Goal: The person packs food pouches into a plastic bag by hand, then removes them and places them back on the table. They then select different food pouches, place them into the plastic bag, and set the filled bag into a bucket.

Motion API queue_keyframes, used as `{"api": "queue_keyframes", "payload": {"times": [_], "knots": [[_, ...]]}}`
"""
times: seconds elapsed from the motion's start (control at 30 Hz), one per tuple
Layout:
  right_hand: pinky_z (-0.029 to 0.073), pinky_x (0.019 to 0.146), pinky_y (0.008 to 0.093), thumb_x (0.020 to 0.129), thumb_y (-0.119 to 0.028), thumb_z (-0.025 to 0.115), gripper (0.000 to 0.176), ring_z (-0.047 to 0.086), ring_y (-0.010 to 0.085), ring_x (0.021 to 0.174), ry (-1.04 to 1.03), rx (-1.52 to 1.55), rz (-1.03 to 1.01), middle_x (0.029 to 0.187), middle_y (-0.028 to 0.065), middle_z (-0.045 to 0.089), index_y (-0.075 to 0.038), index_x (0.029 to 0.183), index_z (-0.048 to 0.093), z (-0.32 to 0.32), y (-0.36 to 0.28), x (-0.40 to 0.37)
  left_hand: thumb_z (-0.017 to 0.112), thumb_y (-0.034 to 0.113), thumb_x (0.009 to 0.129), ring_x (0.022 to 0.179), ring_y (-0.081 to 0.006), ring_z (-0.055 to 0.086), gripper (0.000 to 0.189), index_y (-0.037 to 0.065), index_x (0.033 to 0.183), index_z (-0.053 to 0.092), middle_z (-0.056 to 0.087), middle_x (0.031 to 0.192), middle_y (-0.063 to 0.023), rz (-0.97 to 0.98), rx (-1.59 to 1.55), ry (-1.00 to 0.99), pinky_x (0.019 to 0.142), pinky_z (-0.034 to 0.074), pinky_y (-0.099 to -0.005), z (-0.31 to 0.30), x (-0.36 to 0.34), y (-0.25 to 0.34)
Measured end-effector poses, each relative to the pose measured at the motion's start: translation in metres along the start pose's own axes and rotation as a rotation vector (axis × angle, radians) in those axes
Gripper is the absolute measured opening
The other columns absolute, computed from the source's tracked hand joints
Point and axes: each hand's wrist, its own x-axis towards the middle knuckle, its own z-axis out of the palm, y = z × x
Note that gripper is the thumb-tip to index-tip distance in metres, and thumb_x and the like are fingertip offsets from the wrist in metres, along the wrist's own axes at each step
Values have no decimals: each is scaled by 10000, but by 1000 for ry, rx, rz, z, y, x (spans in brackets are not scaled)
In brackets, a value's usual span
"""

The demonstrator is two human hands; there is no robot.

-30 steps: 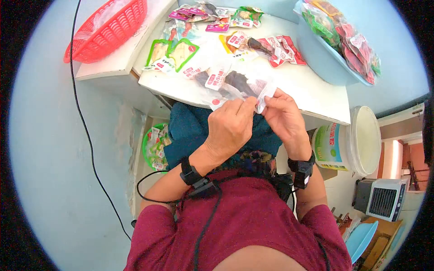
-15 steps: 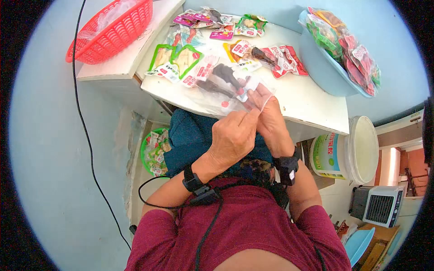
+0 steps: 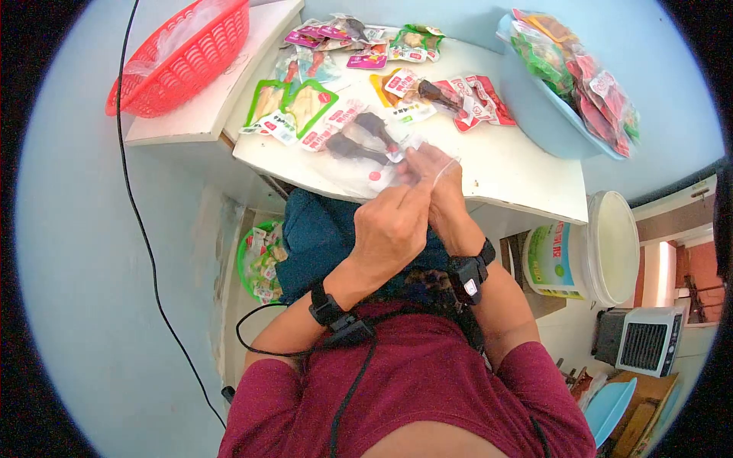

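A clear plastic bag with dark pieces of food in it lies over the front of the white table. My left hand pinches the near edge of the bag by its open-looking end. My right hand grips the same end from the right, its fingers partly covered by the clear film. Left of the bag are green-edged packets of pale food. Beyond it lies a packet with a dark piece, beside a red packet.
Purple packets and a green packet lie at the back. A blue basin heaped with packets stands right, a red basket left. Below are a green basket of packets and a white bucket.
My right hand and wrist have shifted slightly left, and the bag's end has drawn in around its fingers. My left hand keeps its pinch on the bag.
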Motion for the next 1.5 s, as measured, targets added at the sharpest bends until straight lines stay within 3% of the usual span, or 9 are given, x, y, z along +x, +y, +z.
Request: {"api": "queue_keyframes", "payload": {"times": [0.13,0.33,0.4,0.7,0.8,0.9,1.1,1.4,1.5], "knots": [[535,667,268,913,-103,606,279,646,173,787,-74,168,-9,854,82,650,43,1146,561,0,-12,-17,647,37,796,672,-283,625,181,44,977,643,616,757,-104,15,-33,72,553,498,-381,1,2,-8],[553,572,256,923,-86,540,208,683,189,694,1,-309,125,884,127,678,39,1066,624,-47,-61,-37,665,24,795,656,-285,635,163,37,956,649,640,779,-122,-58,-77,49,556,505,-362,-1,2,-9],[518,482,231,931,-139,556,223,666,163,598,143,-446,-114,868,129,686,29,1045,648,-67,-65,-21,678,19,792,649,-281,644,161,32,951,656,662,806,-137,-86,-81,26,561,511,-348,-3,2,-7],[495,790,458,764,-327,687,454,636,394,874,265,-1390,-771,898,241,664,65,987,642,-75,-78,78,712,110,761,655,-298,623,241,63,986,639,611,748,-115,-54,32,-81,546,495,-385,-11,-4,1],[494,798,462,756,-327,689,445,634,392,886,182,-1582,-741,889,234,665,44,999,649,-76,-72,105,709,117,755,655,-305,616,233,67,969,634,595,733,-109,-38,63,-106,548,492,-397,-15,-6,1],[481,897,402,653,-350,798,711,622,372,1020,75,-1652,-382,1086,252,646,52,1200,587,-70,-83,108,700,98,757,649,-301,613,187,67,927,627,592,727,-105,-16,71,-100,542,490,-391,-17,-10,-5],[481,878,391,550,-281,851,764,632,349,997,128,-1552,-385,1048,255,655,48,1188,590,-73,-85,110,678,61,770,627,-287,609,103,63,851,614,591,710,-95,-7,57,-74,526,482,-378,-13,-8,-6],[527,683,355,742,-203,742,300,667,284,725,298,-1237,-625,786,137,679,31,884,617,-91,-96,58,695,57,781,570,-263,615,93,55,840,623,616,695,-103,-60,26,-17,504,481,-349,-11,-4,-3],[541,619,306,830,-142,683,217,658,200,672,262,-610,-460,776,89,665,43,909,601,-81,-112,-5,700,53,781,562,-250,619,94,50,844,630,627,703,-105,-57,13,12,502,483,-339,-8,-4,-4]]}}
